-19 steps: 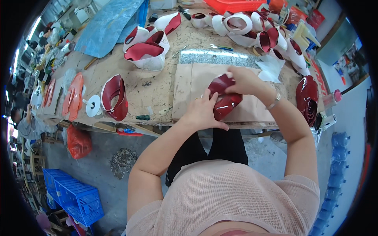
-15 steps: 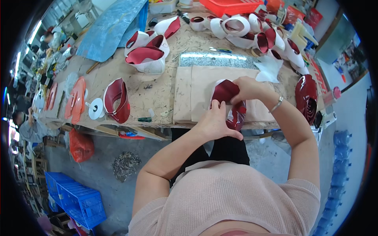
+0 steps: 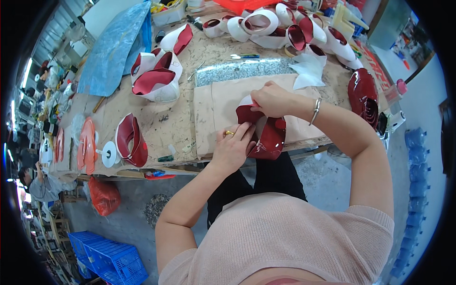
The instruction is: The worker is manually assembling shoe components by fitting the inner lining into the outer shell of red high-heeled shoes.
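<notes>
Over the beige covered board (image 3: 204, 114) at the table's near edge, I hold a glossy dark red shoe upper (image 3: 270, 145) with a matte red inside. My left hand (image 3: 232, 145) grips its left side, fingers bent over the edge. My right hand (image 3: 271, 99) pinches its far rim, where a bit of white shows. The exact fingertip hold is partly hidden. Another dark red shoe upper (image 3: 138, 151) stands to the left by the table edge. At the right lies a bundle of glossy red uppers (image 3: 362, 90).
White uppers with red insides (image 3: 166, 92) stand at the far left, and several more (image 3: 260, 23) are heaped at the back. A grey speckled slab (image 3: 228, 71) adjoins the board, with a white sheet (image 3: 308, 71) on it. A white spool (image 3: 109, 154) and blue crates (image 3: 114, 261) are at left.
The upper has turned and opened out, showing more of its glossy side. My left hand has moved left and lower on it; my right hand pinches the far rim. The view has shifted slightly.
</notes>
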